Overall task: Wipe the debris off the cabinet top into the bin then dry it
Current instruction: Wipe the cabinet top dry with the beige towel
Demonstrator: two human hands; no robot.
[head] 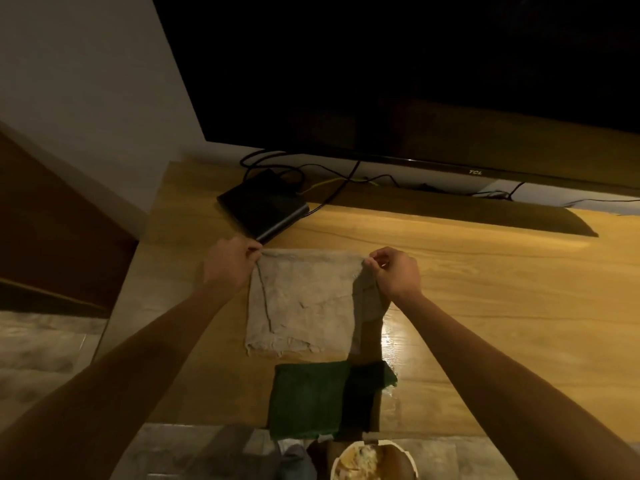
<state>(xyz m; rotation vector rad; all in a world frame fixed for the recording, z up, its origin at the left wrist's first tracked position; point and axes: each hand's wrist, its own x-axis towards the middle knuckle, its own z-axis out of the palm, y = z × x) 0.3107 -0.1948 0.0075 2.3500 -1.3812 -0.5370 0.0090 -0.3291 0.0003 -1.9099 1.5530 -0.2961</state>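
Two hands (pixel 228 265) (pixel 394 271) on apparently flat beige cloth (pixel 304 306)

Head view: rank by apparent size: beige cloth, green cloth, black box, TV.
1. TV
2. beige cloth
3. green cloth, close to the beige cloth and nearer the camera, so unsure
4. black box

My left hand (pixel 228 263) and right hand (pixel 394 273) each pinch a far corner of the beige cloth (pixel 301 303), spread flat on the wooden cabinet top (pixel 502 306). Nearer me than my hands lies a folded green cloth (pixel 308 400); below it, the bin (pixel 374 460) holds debris. Beyond my left hand sits a black box (pixel 263 204).
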